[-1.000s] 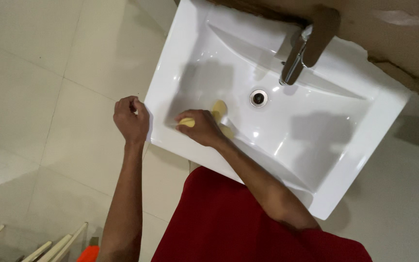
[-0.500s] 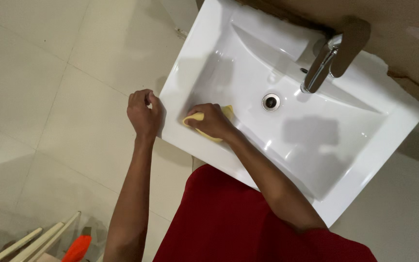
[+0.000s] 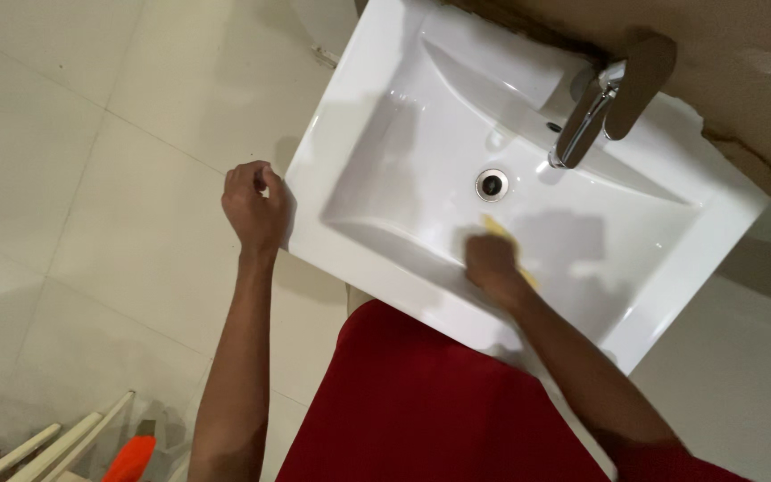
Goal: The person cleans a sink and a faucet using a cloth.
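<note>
A white rectangular sink (image 3: 385, 107) fills the upper middle of the head view, with a round metal drain (image 3: 492, 184) and a chrome tap (image 3: 582, 120) at its back. My right hand (image 3: 490, 261) is down in the basin near the front wall, below the drain, closed on a yellow cloth (image 3: 503, 232) pressed against the porcelain. Most of the cloth is hidden under the hand. My left hand (image 3: 256, 210) grips the sink's left front corner, fingers curled around the rim.
Pale floor tiles (image 3: 91, 178) lie to the left of the sink. A brown wall or panel (image 3: 742, 80) runs behind the tap. White slats (image 3: 55, 442) and an orange object (image 3: 127, 460) sit at the bottom left. My red garment (image 3: 421, 402) is below the sink.
My right hand has slid the yellow cloth from the basin's left front corner rightward to below the drain. My left hand has stayed on the sink's corner.
</note>
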